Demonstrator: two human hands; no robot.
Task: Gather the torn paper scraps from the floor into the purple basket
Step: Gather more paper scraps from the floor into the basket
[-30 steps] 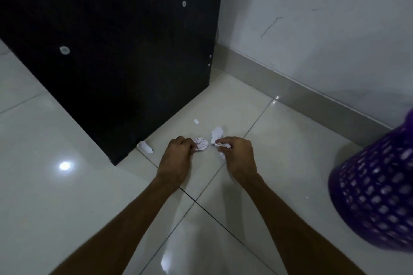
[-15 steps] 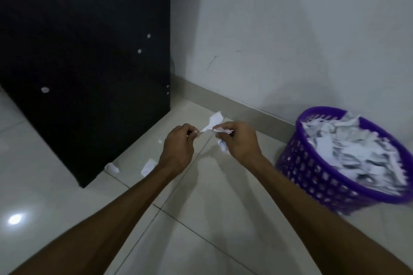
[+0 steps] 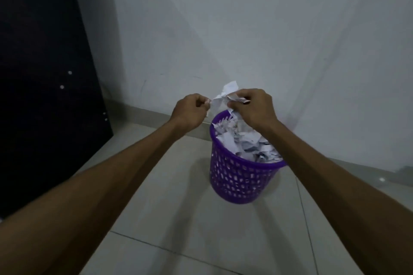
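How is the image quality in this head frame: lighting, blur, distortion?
Head view: dim, bluish light; the black panel shows almost no detail. Soft arm shadows fall on the floor. Paper scraps in the hands are slightly soft. Wide-angle stretch enlarges the forearms near the edges. The purple basket reads clearly.

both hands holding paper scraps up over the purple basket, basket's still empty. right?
Not quite. The head view shows the purple basket is not empty: it is piled to the rim with torn paper. The rest holds: the left hand and right hand both pinch paper scraps up over the basket.
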